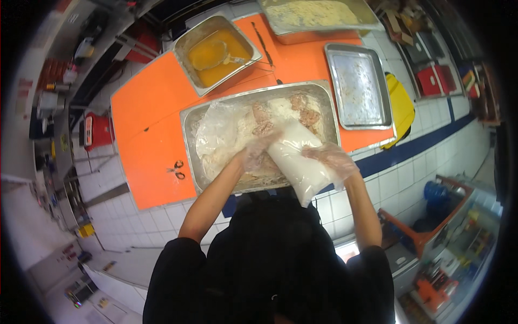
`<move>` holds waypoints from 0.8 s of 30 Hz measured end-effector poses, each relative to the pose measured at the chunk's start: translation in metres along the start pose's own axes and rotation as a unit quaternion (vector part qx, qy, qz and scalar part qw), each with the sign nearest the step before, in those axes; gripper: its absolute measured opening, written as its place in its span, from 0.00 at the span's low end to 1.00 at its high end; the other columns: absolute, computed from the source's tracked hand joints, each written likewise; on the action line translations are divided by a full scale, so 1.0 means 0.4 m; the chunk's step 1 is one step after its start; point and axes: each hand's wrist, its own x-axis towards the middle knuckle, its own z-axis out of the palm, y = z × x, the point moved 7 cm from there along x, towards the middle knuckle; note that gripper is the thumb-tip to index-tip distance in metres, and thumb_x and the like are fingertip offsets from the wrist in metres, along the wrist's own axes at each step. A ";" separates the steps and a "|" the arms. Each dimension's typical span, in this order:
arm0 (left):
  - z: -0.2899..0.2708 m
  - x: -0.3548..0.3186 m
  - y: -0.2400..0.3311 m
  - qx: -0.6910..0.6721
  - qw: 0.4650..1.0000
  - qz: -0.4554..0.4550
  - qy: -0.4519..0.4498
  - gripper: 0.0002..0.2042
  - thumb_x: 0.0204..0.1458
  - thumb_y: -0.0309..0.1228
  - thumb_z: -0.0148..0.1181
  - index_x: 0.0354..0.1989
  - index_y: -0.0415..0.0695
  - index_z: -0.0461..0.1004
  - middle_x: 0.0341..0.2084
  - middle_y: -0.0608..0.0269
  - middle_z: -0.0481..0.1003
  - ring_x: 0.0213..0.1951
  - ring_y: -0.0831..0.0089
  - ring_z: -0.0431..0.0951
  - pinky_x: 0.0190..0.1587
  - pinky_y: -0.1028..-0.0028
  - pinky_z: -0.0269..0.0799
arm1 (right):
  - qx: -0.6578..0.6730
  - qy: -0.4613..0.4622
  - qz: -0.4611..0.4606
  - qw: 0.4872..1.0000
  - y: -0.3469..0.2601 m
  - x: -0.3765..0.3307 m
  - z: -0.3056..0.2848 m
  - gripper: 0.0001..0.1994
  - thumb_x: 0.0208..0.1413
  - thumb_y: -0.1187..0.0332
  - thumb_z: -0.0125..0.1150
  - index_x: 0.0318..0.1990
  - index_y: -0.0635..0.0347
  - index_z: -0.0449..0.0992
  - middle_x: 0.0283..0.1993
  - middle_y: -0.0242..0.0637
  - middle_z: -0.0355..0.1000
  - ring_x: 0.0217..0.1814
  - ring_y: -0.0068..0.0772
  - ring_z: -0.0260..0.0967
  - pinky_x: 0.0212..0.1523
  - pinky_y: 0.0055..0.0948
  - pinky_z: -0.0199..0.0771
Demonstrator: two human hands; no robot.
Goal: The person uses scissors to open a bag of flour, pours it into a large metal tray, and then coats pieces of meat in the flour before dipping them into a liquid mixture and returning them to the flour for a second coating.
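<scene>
A clear plastic bag of white powder (297,156) hangs tilted over the near right part of a deep metal pan (186,132). My right hand (330,159), in a clear plastic glove, is closed on the bag's right side. My left hand (258,155), gloved the same way, grips the bag's upper left edge; its fingers are partly blurred. Inside the pan lie white flour (278,107) and several flour-dusted pieces of raw meat (263,116). A crumpled clear plastic bag (218,127) rests in the pan's left part. The bag and my hands hide some of the pan's near side.
Scissors (177,169) lie on the orange table (145,135), left of the pan. Beyond stands a metal container of orange-yellow liquid (189,33) with a wire strainer (216,56) in it. A shallow metal tray (360,89) sits right, a pan of yellowish crumbs (372,24) at the back.
</scene>
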 end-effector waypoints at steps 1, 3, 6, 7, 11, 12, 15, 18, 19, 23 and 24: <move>-0.031 0.025 -0.057 0.023 1.000 -0.020 -0.008 0.28 0.64 0.46 0.61 0.68 0.46 0.66 0.60 0.57 0.73 0.63 0.62 0.73 0.62 0.58 0.75 | -0.039 -0.004 0.014 0.999 -0.028 -0.004 -0.002 0.26 0.56 0.62 0.73 0.57 0.70 0.75 0.47 0.39 0.78 0.42 0.25 0.77 0.38 0.27 0.79; 0.007 0.059 -0.061 0.234 0.946 0.200 -0.104 0.29 0.62 0.43 0.64 0.69 0.46 0.66 0.61 0.57 0.73 0.62 0.65 0.73 0.62 0.62 0.75 | -0.018 -0.024 -0.050 0.998 -0.083 -0.046 0.020 0.27 0.57 0.62 0.72 0.59 0.70 0.73 0.50 0.41 0.78 0.47 0.27 0.78 0.45 0.26 0.79; 0.198 -0.011 -0.033 -0.172 0.981 0.060 -0.068 0.23 0.65 0.43 0.60 0.63 0.43 0.71 0.55 0.56 0.77 0.52 0.68 0.81 0.55 0.64 0.80 | 0.050 -0.001 -0.065 0.997 -0.051 -0.080 -0.021 0.27 0.58 0.62 0.70 0.60 0.69 0.72 0.53 0.41 0.77 0.51 0.29 0.78 0.52 0.29 0.79; 0.191 0.009 -0.048 -0.190 0.977 0.073 -0.065 0.23 0.65 0.43 0.60 0.63 0.43 0.71 0.55 0.56 0.77 0.52 0.68 0.81 0.55 0.64 0.80 | 0.098 -0.014 -0.003 0.995 -0.004 -0.065 -0.024 0.26 0.59 0.62 0.69 0.60 0.68 0.72 0.53 0.40 0.76 0.53 0.30 0.77 0.55 0.31 0.78; 0.166 0.120 -0.219 -0.213 0.976 0.000 -0.034 0.26 0.66 0.46 0.58 0.66 0.43 0.69 0.58 0.57 0.75 0.56 0.69 0.78 0.56 0.62 0.78 | 0.029 0.014 0.120 0.992 -0.006 -0.089 0.059 0.22 0.59 0.62 0.69 0.57 0.65 0.75 0.51 0.37 0.77 0.52 0.30 0.77 0.55 0.33 0.78; 0.159 0.136 -0.242 -0.247 0.969 -0.001 -0.014 0.27 0.65 0.47 0.58 0.67 0.42 0.68 0.59 0.55 0.74 0.58 0.68 0.76 0.56 0.61 0.77 | -0.010 0.038 0.144 0.989 0.030 -0.077 0.034 0.19 0.57 0.64 0.70 0.53 0.64 0.78 0.49 0.36 0.78 0.49 0.28 0.77 0.51 0.30 0.78; 0.110 0.117 -0.197 -0.225 0.974 -0.010 0.026 0.29 0.65 0.47 0.59 0.67 0.40 0.67 0.61 0.52 0.71 0.61 0.64 0.73 0.57 0.58 0.76 | -0.069 0.071 0.086 0.991 0.034 -0.084 -0.019 0.18 0.53 0.67 0.72 0.50 0.65 0.79 0.46 0.36 0.79 0.46 0.27 0.77 0.49 0.26 0.77; 0.143 -0.062 -0.055 -0.130 0.988 -0.030 0.077 0.32 0.63 0.48 0.61 0.66 0.36 0.66 0.64 0.48 0.68 0.64 0.58 0.70 0.59 0.53 0.75 | -0.112 0.078 0.071 0.988 -0.065 -0.093 0.011 0.24 0.49 0.70 0.75 0.53 0.69 0.76 0.44 0.38 0.80 0.45 0.27 0.77 0.48 0.27 0.78; 0.148 -0.066 -0.061 -0.102 0.993 -0.021 0.053 0.32 0.63 0.48 0.62 0.66 0.36 0.66 0.64 0.48 0.69 0.64 0.57 0.70 0.59 0.53 0.75 | -0.128 0.063 0.047 0.989 -0.087 -0.088 0.006 0.26 0.48 0.70 0.76 0.55 0.70 0.75 0.44 0.39 0.80 0.45 0.27 0.78 0.49 0.27 0.78; 0.222 -0.020 -0.155 -0.100 0.988 -0.011 -0.119 0.32 0.57 0.45 0.70 0.66 0.41 0.68 0.59 0.55 0.73 0.57 0.59 0.77 0.54 0.56 0.78 | -0.388 0.095 0.043 0.916 -0.137 -0.081 0.020 0.29 0.51 0.63 0.77 0.56 0.73 0.72 0.44 0.41 0.80 0.41 0.29 0.79 0.44 0.29 0.80; 0.242 0.002 -0.173 -0.142 0.984 -0.027 -0.101 0.30 0.56 0.42 0.71 0.63 0.40 0.70 0.56 0.56 0.75 0.54 0.60 0.78 0.52 0.57 0.80 | -0.452 0.097 0.023 0.886 -0.135 -0.070 0.016 0.29 0.52 0.59 0.77 0.54 0.70 0.75 0.42 0.40 0.80 0.39 0.28 0.79 0.40 0.29 0.80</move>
